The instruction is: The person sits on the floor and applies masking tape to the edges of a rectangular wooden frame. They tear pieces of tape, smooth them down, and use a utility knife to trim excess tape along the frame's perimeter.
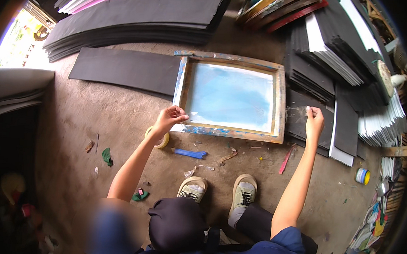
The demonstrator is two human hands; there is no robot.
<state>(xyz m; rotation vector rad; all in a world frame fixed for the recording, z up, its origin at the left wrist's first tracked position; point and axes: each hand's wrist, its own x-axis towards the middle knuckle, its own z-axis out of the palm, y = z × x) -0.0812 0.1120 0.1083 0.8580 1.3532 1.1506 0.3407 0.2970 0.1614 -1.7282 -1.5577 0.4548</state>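
Observation:
A wooden screen-printing frame (226, 132), smeared with blue and white paint, lies on the floor before me. Its inner panel (231, 96) is pale blue with white edges. My left hand (170, 117) hovers at the frame's near left corner, fingers pinched together. Off the frame's right side, my right hand (315, 119) is raised in a similar pinch. Faint glints show beside the right fingertips, but what either hand holds is too thin or clear to make out. A yellowish tape roll (164, 141) lies partly hidden behind my left wrist.
Black foam-like sheets (123, 68) lie left of the frame, with a taller stack (140, 18) behind. More black and white sheets (326, 55) pile up at right. A blue strip (189, 153), scraps and a small yellow-blue tub (362, 176) sit on the floor near my shoes (243, 194).

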